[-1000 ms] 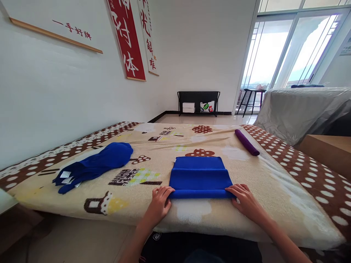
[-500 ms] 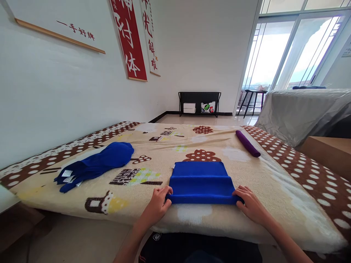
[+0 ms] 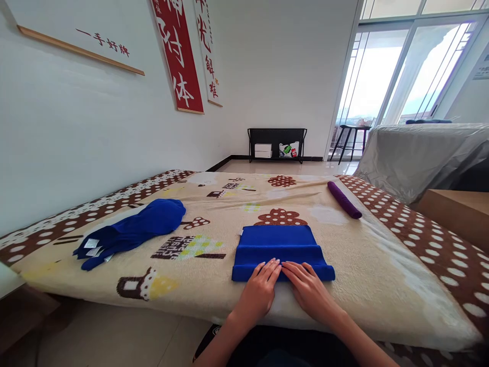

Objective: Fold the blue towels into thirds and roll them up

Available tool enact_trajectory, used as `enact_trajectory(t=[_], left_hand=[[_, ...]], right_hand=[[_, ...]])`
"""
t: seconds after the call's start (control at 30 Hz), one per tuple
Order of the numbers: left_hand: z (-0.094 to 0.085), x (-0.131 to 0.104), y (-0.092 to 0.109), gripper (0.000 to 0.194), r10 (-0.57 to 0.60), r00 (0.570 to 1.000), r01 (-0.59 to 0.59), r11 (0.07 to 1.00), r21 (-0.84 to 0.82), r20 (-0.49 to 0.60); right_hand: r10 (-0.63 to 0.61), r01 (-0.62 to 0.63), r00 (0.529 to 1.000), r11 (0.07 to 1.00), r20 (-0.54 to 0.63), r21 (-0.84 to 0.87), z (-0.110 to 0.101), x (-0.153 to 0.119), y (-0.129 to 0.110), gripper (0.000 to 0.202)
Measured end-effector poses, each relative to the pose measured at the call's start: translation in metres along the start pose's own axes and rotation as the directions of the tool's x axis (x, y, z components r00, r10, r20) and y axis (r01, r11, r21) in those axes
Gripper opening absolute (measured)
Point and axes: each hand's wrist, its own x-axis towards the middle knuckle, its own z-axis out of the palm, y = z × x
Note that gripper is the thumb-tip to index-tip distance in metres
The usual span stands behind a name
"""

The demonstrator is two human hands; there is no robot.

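Observation:
A blue cloth (image 3: 278,235) lies in front of me, its near edge turned over into a flattened fold and a raised crease running across its middle. My left hand (image 3: 263,280) rests on the centre of the near fold, fingers stretched out. Beside it, my right hand (image 3: 303,280) lies on the same fold, its fingertips almost touching those of the left. Both thumbs are mostly hidden. A second blue garment (image 3: 141,224) with white tags lies loosely bunched on the left. Farther off to the right is a rolled purple cloth (image 3: 344,200).
All of this lies on a bed with a cream patterned blanket (image 3: 214,209) and brown polka-dot borders. A white wall runs along the left. Beyond the bed stand a black rack (image 3: 277,137) and a stool (image 3: 349,140). A cardboard box (image 3: 454,214) and a covered table (image 3: 420,153) are at the right.
Both hands have left the two near corners of the blue cloth and come together at the middle of its near fold. The other garments have stayed in place.

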Motion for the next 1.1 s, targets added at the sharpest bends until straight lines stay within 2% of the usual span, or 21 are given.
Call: enact_trajectory(t=[0.07, 0.13, 0.33, 0.5, 0.63, 0.73, 0.97, 1.1], left_hand=[[0.005, 0.002, 0.001, 0.061, 0.046, 0.999, -0.046, 0.999, -0.026, 0.002], [0.004, -0.003, -0.008, 0.056, 0.019, 1.000, -0.020, 0.999, -0.041, -0.002], [-0.021, -0.039, -0.051, 0.062, -0.057, 0.998, 0.057, 0.998, -0.007, 0.038], [-0.029, -0.051, -0.062, 0.063, -0.094, 0.996, 0.094, 0.994, 0.055, 0.010], [-0.027, -0.045, -0.061, 0.051, -0.185, 0.983, 0.186, 0.979, 0.083, -0.022], [-0.027, -0.037, -0.064, 0.050, -0.195, 0.981, 0.195, 0.978, 0.070, -0.018], [-0.043, -0.024, -0.066, 0.031, -0.251, 0.968, 0.251, 0.967, -0.032, -0.007], [-0.047, -0.017, -0.055, 0.025, -0.297, 0.954, 0.294, 0.954, 0.060, 0.050]], right_hand=[[-0.047, 0.047, 0.999, 0.999, 0.011, 0.009, 0.004, 0.002, -0.001, 0.059], [-0.055, 0.055, 0.998, 0.998, 0.030, -0.001, 0.003, -0.003, 0.007, 0.057], [0.036, -0.033, 0.997, 0.998, 0.068, -0.050, -0.017, -0.044, 0.057, 0.056], [0.089, -0.084, 0.994, 0.992, 0.058, -0.093, -0.022, -0.065, 0.080, 0.054], [0.192, -0.194, 0.981, 0.969, -0.029, -0.151, -0.014, -0.064, 0.084, 0.045], [0.256, -0.269, 0.962, 0.948, -0.093, -0.173, -0.011, -0.061, 0.085, 0.037], [0.289, -0.292, 0.956, 0.951, -0.044, -0.102, -0.024, -0.049, 0.076, 0.025], [0.352, -0.353, 0.936, 0.933, -0.024, -0.073, -0.028, -0.038, 0.061, 0.021]])
